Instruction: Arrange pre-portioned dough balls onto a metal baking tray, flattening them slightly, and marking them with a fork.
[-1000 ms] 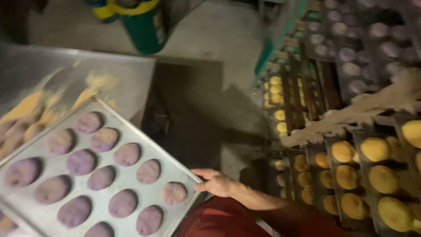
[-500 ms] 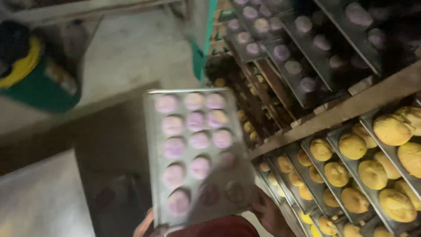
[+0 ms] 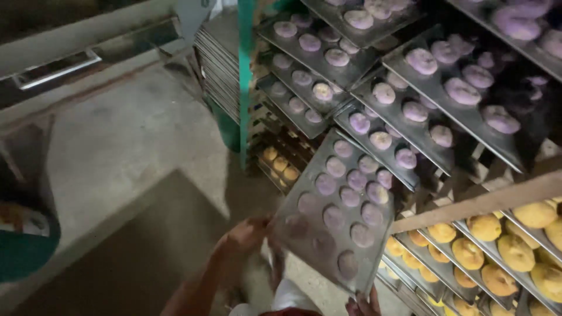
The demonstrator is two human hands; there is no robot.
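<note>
While the left hand [image 3: 249,234] has its fingers clamped on the near-left edge of the flat grey metal baking tray of purple dough rounds [image 3: 336,208], the tray's long axis runs up and away toward the tall metal rack of loaded trays [image 3: 410,117]. The right hand [image 3: 362,304], cut off at the frame's bottom, touches the near corner; I cannot tell its grip.

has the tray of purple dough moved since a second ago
Yes. The tray has swung from beside the steel table toward the rack, its far end now at the shelves; both hands hold it.
</note>
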